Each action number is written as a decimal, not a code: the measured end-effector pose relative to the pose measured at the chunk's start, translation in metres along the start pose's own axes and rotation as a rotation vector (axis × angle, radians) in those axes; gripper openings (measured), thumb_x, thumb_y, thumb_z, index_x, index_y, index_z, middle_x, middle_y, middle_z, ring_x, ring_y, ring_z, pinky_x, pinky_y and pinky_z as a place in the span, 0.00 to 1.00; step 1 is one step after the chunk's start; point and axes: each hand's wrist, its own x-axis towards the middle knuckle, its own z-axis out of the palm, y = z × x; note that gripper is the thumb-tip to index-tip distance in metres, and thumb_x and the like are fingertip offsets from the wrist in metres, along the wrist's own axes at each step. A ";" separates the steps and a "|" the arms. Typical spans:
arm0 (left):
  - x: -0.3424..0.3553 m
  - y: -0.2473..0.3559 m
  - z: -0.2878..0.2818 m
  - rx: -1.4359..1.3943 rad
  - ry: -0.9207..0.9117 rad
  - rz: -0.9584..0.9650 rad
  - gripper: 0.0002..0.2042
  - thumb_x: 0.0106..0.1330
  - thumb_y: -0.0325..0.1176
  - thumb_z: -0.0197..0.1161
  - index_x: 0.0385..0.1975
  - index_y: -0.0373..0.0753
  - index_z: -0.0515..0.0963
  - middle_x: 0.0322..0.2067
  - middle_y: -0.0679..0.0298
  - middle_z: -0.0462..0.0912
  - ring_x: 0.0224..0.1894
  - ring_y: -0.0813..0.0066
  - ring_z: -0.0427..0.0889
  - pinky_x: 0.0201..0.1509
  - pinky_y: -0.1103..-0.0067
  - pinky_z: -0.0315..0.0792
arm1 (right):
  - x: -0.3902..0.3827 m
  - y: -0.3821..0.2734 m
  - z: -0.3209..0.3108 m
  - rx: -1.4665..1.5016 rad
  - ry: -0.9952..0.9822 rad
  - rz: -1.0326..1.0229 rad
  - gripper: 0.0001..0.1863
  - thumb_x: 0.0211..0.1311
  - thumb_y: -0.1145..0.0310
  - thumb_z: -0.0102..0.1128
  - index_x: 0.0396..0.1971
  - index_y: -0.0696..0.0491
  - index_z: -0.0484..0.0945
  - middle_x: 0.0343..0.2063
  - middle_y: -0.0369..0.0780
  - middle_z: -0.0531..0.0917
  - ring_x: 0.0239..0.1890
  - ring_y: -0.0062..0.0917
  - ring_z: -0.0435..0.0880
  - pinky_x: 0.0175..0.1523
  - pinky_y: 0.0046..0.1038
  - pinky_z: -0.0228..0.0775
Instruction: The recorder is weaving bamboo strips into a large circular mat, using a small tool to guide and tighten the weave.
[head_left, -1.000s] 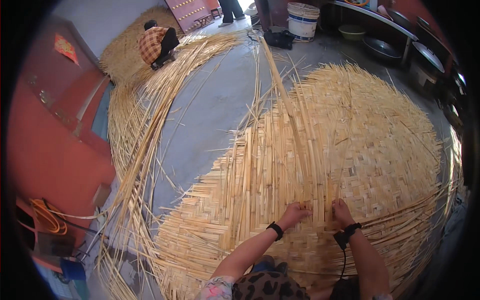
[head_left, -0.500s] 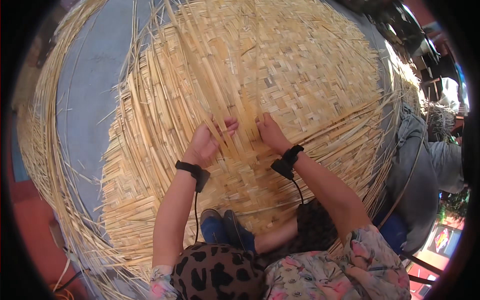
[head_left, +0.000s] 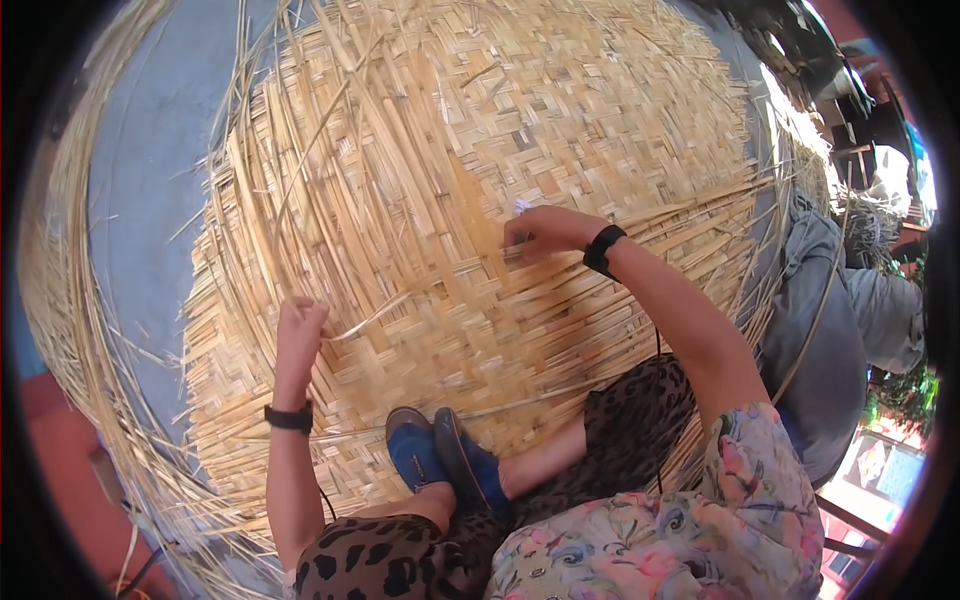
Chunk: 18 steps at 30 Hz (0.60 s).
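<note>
Bright daylight, strongest at right. Woven mat (head_left: 590, 110) evenly lit, warm yellow, weave readable around the middle. Far right rim burnt to near white, detail lost, faint colour fringing. Hard glare on loose straw (head_left: 800, 115) at upper right; dark clutter beside it sinks into black. Soft shade on the mat below the right hand (head_left: 545, 232). Pale strip (head_left: 370, 318) at the left hand (head_left: 301, 325) catches a shine. Slight motion blur on fingers of both hands. Floor (head_left: 150, 190) at left cooler, blue-grey. Fisheye bend strong: straw bundle (head_left: 75, 240) at left curves, smeared and soft. Black vignette fills all 4 corners.
</note>
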 end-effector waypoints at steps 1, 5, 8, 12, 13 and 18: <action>-0.017 0.002 -0.007 -0.327 -0.102 -0.034 0.11 0.68 0.31 0.61 0.46 0.36 0.72 0.28 0.63 0.79 0.32 0.70 0.83 0.28 0.77 0.74 | -0.008 0.006 -0.001 0.000 0.058 0.000 0.12 0.53 0.68 0.64 0.39 0.48 0.80 0.32 0.44 0.85 0.38 0.41 0.84 0.43 0.38 0.74; -0.060 -0.010 -0.062 -0.611 -0.221 0.205 0.09 0.69 0.27 0.62 0.46 0.36 0.74 0.39 0.59 0.83 0.44 0.71 0.85 0.40 0.79 0.81 | -0.011 -0.009 0.014 -0.268 0.306 -0.142 0.07 0.56 0.66 0.62 0.34 0.48 0.77 0.28 0.44 0.83 0.34 0.43 0.82 0.38 0.40 0.73; -0.048 0.002 -0.032 -0.552 0.204 0.464 0.10 0.69 0.24 0.61 0.47 0.35 0.75 0.43 0.56 0.84 0.48 0.69 0.84 0.46 0.77 0.82 | -0.004 -0.010 0.022 -0.510 0.323 -0.078 0.06 0.58 0.63 0.61 0.30 0.47 0.74 0.23 0.43 0.81 0.29 0.43 0.82 0.34 0.41 0.72; -0.034 0.000 -0.015 -0.866 0.607 0.224 0.09 0.67 0.23 0.61 0.46 0.33 0.74 0.41 0.58 0.82 0.44 0.71 0.83 0.41 0.78 0.84 | 0.007 -0.021 0.005 -0.290 0.340 0.036 0.06 0.60 0.63 0.59 0.29 0.48 0.74 0.24 0.40 0.83 0.25 0.36 0.83 0.33 0.37 0.73; -0.035 -0.015 0.000 -0.828 0.547 0.159 0.10 0.67 0.23 0.62 0.46 0.33 0.73 0.41 0.60 0.80 0.42 0.73 0.83 0.40 0.79 0.84 | 0.008 -0.011 0.001 -0.050 0.209 0.092 0.06 0.60 0.63 0.60 0.30 0.48 0.76 0.25 0.39 0.84 0.25 0.32 0.84 0.33 0.35 0.74; -0.066 -0.085 0.001 -0.867 0.582 -0.005 0.09 0.67 0.23 0.63 0.44 0.35 0.74 0.38 0.63 0.80 0.39 0.76 0.83 0.35 0.82 0.85 | -0.001 0.019 -0.010 -0.127 -0.017 0.159 0.10 0.58 0.62 0.67 0.34 0.52 0.81 0.26 0.39 0.85 0.25 0.25 0.84 0.34 0.29 0.74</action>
